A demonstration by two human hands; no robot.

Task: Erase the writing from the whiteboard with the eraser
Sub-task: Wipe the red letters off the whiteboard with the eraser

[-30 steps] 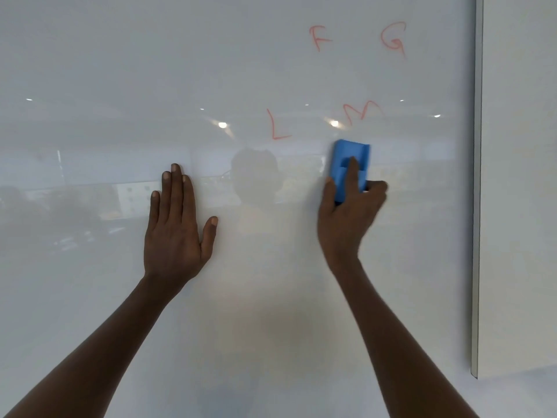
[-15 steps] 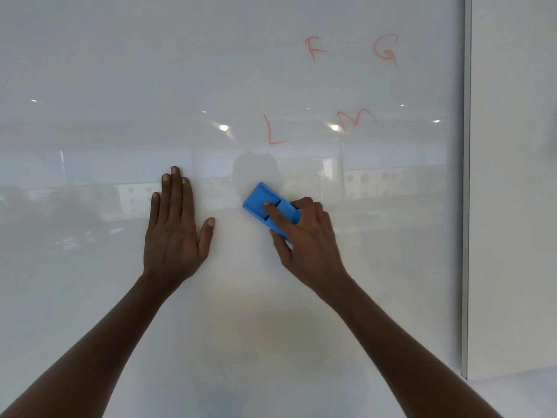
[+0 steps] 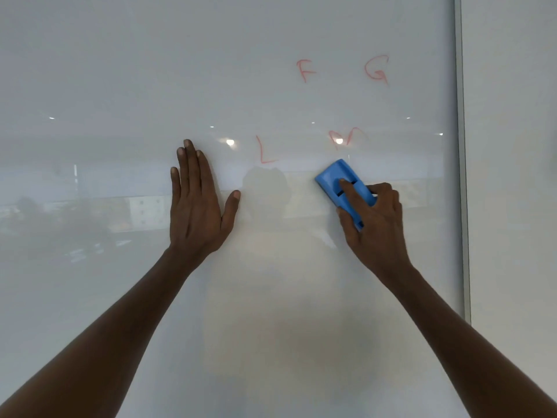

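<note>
Eraser [image 3: 339, 184] gripped by right hand [image 3: 375, 224] near whiteboard [image 3: 120, 70] right edge, left hand [image 3: 196, 206] flat, open.

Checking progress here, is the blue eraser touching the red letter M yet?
Apart. The head view shows clear board between the eraser and the M above it.

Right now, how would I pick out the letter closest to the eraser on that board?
Start at the whiteboard and find its grey right edge, then the blue eraser under the right hand. Just above the eraser's upper tip is a red letter M. Unlike the sharper L, F and G, it looks faint, with a light reflection on it.
</note>
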